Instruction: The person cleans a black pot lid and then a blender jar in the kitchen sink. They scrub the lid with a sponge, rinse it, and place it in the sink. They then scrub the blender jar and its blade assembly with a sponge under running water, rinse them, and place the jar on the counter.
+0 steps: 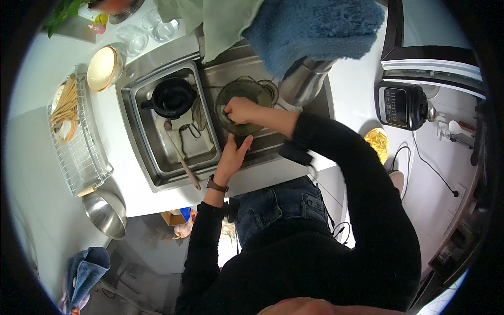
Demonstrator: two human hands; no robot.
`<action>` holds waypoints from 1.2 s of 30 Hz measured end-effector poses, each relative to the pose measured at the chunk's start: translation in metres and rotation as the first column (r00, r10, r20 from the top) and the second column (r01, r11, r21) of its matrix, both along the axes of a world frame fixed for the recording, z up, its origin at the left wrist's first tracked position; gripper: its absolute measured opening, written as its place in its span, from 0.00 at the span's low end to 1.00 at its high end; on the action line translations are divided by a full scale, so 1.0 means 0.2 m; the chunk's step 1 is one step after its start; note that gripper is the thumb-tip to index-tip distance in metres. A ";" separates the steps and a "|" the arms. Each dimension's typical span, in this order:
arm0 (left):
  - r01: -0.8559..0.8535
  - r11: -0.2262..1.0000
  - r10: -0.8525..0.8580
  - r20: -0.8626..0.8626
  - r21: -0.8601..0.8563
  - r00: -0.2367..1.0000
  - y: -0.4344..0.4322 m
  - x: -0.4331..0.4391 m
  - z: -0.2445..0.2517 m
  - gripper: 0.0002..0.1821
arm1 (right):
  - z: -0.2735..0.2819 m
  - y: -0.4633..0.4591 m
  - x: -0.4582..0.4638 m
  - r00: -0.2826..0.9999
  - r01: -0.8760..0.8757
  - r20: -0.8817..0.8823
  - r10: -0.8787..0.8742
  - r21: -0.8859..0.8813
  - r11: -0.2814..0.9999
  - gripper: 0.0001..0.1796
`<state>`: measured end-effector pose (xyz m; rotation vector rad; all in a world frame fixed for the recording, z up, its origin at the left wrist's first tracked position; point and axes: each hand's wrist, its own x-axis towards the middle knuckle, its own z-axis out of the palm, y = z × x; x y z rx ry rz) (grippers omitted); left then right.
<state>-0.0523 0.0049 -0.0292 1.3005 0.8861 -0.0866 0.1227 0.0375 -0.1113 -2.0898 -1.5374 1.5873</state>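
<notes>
Over the ribbed steel drainboard [260, 145], my left hand [232, 155] holds the near rim of a round, greenish translucent bowl [238, 88]. Its thumb is spread on the near side, and some fingers are hidden under the bowl. My right hand [242, 110] is closed in a fist inside the bowl. A small silvery scrubber [226, 111] peeks out at its fingertips, mostly covered. Left of the bowl, the sink basin [173, 169] contains a black pot [174, 96] and a long-handled utensil [179, 147], whose handle crosses the front edge.
A steel jug [305, 86] stands behind the drainboard under a hanging blue towel [311, 31]. Stacked bowls [103, 69], drinking glasses [159, 25] and a wire rack [80, 157] line the left. On the right are a black appliance [399, 105] and a bowl of yellow food [377, 143].
</notes>
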 end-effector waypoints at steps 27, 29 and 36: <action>0.006 0.999 -0.004 -0.036 0.051 0.999 -0.01 -0.01 -0.04 0.29 | -0.03 -0.09 0.01 0.951 -0.307 0.072 0.300 0.133 0.942 0.06; -0.040 0.998 0.040 -0.010 0.049 0.999 -0.03 -0.02 -0.06 0.30 | -0.19 -0.05 -0.01 0.829 -0.544 0.133 0.543 -0.030 0.839 0.03; -0.094 0.985 0.089 0.045 0.143 0.995 -0.06 -0.02 -0.14 0.32 | -0.16 0.00 0.10 0.592 -0.784 0.057 0.804 -0.194 0.590 0.09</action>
